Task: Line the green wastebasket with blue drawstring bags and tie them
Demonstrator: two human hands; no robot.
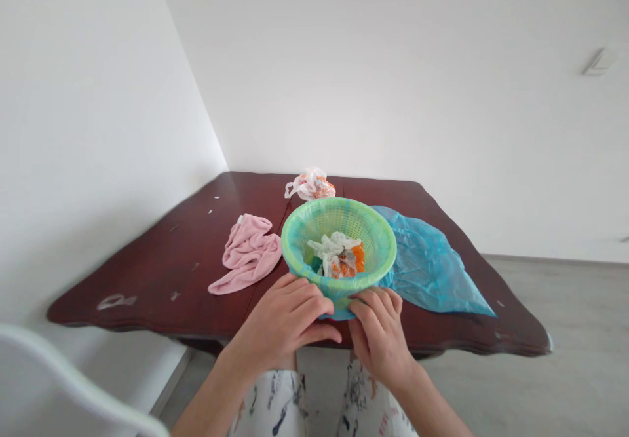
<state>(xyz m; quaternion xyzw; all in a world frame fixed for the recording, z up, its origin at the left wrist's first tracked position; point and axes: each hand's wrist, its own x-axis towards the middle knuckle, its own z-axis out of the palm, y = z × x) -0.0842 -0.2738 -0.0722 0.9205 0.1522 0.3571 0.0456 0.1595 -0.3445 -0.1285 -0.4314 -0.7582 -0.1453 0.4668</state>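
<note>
A green plastic basket (388,253) with mesh walls stands near the front edge of the table, lined with thin blue plastic that folds over its rim. Inside lie crumpled white and orange plastic bags (339,250) and a dark green scrap. At the near side, my left hand (295,312) has its fingers curled on the blue plastic just under the rim, thumb stretched out below. My right hand (378,325) pinches the same blue plastic a little to the right. From the basket's right side, a blue plastic bag (432,266) spreads over the table; whether it joins the lining is hidden.
A pink cloth (250,253) lies bunched left of the basket. Behind it sits a crumpled white and orange plastic bag (312,185). The dark red wooden table (162,253) has a wavy edge and meets the wall. A white curved rail (73,384) shows at lower left.
</note>
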